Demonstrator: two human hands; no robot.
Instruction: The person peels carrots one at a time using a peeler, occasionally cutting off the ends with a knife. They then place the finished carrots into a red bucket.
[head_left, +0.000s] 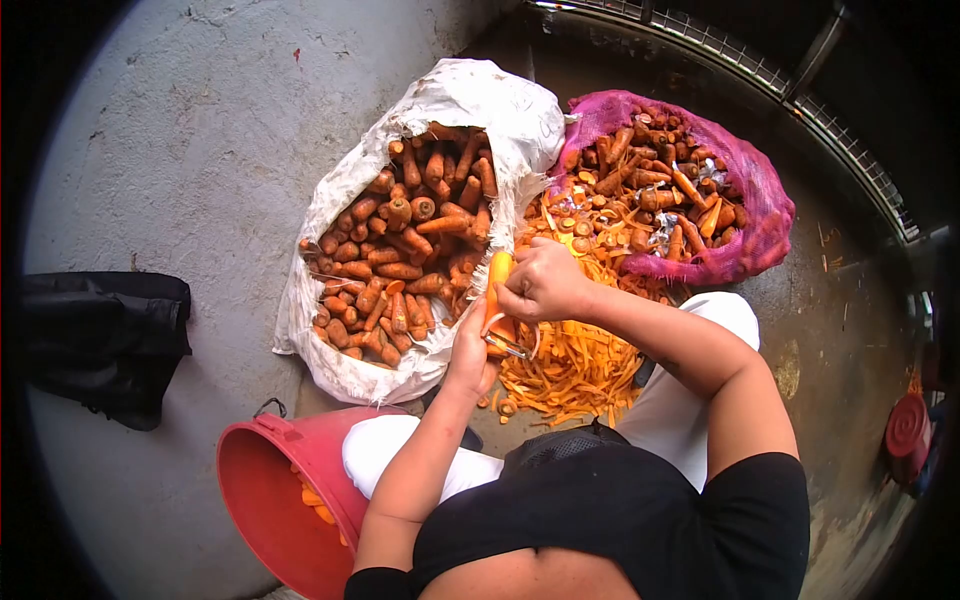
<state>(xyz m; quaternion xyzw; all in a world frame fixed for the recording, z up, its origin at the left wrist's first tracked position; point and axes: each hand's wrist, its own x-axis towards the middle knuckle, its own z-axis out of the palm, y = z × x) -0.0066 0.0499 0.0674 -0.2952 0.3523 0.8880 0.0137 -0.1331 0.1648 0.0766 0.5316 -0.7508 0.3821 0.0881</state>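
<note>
A peeled, bright orange carrot [497, 272] points upward in front of me, with my left hand [472, 352] closed around its lower part. My right hand [546, 281] is closed just to the right of the carrot, gripping a peeler [512, 347] whose metal head lies against the carrot's lower end. The fingers cover most of the peeler's handle. Beneath both hands spreads a heap of orange carrot peelings [570, 370]. Ahead and to the left, an open white sack [345, 215] is full of unpeeled carrots [400, 250].
A pink mesh sack [765, 205] with carrots and scraps lies ahead on the right. At my left leg stands a red bucket [245, 500] with peeled carrots inside. Black cloth [105, 340] hangs at the left on grey concrete. A red round object [908, 428] sits far right.
</note>
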